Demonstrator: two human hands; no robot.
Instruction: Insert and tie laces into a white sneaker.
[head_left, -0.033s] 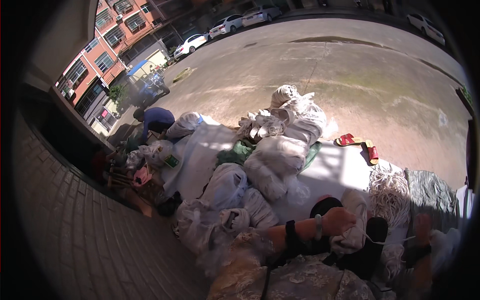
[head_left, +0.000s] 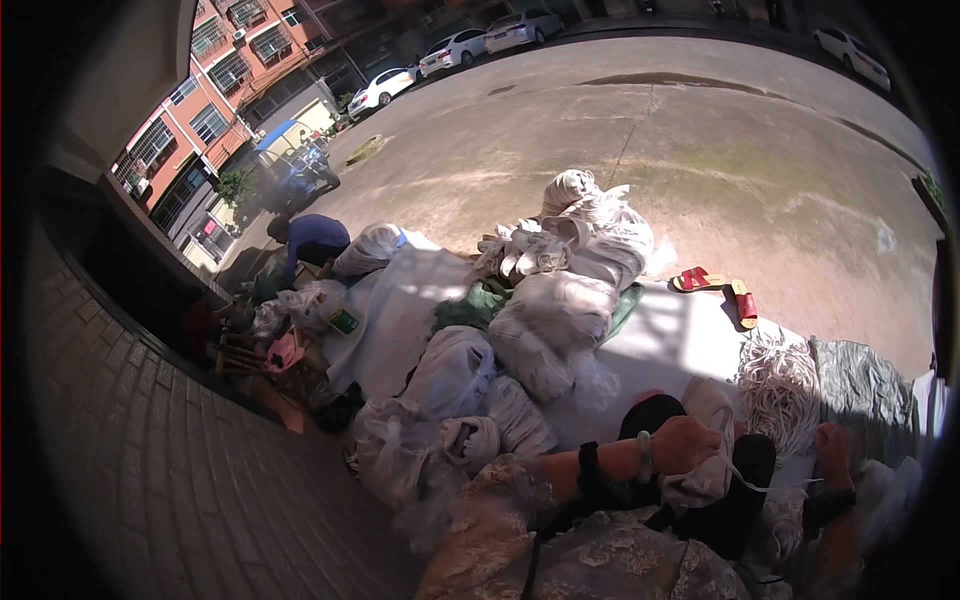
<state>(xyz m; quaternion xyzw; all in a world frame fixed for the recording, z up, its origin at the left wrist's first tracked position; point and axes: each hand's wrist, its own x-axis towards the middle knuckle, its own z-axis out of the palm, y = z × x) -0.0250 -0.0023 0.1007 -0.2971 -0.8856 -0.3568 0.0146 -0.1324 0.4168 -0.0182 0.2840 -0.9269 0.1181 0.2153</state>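
Observation:
My left hand (head_left: 685, 445), with a pale bangle on its wrist, is closed over an off-white cloth bundle (head_left: 703, 480) in my lap. From beside its fingers a thin white cord (head_left: 745, 484) sags rightward to my right hand (head_left: 832, 448). That hand is closed too, and the cord's far end reaches its underside. Its grip on the cord is too small to make out for certain. Dark rounded shapes (head_left: 735, 515) lie under the bundle. A heap of loose white cords (head_left: 778, 395) lies just beyond my hands.
Stuffed white sacks (head_left: 550, 330) are piled on a pale sheet (head_left: 400, 300) ahead and left. Red sandals (head_left: 745, 304) stand at its far edge. A grey-green tarp (head_left: 865, 390) lies right. Another person (head_left: 315, 240) bends over bags at far left, near a brick wall (head_left: 150, 420).
My right hand has moved slightly left and up and looks sharper. My left hand has shifted a little to the right. The sacks and sandals stay put.

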